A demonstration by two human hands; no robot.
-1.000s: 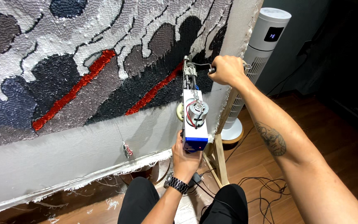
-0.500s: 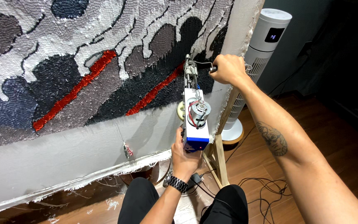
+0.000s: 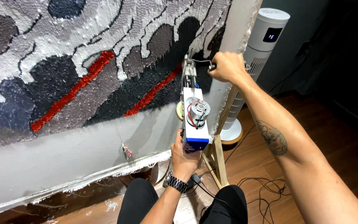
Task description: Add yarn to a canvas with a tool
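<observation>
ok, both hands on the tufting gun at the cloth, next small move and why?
Probably keep the tufting gun pressed in and ease it along the dark patch. The left hand grips its blue base, the right hand its top handle, and the tip sits at the black pile beside the red stripe.

Tufting gun (image 3: 195, 114) slightly lower, rightward

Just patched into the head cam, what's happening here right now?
A person is working a tufting gun against a cloth stretched on a wooden frame. The left hand grips the gun's lower handle; the right hand holds the side handle up top. The needle end sits at the dark patch of the rug design, near a red stripe. A white tower fan stands behind, with cables across the wood floor.
</observation>
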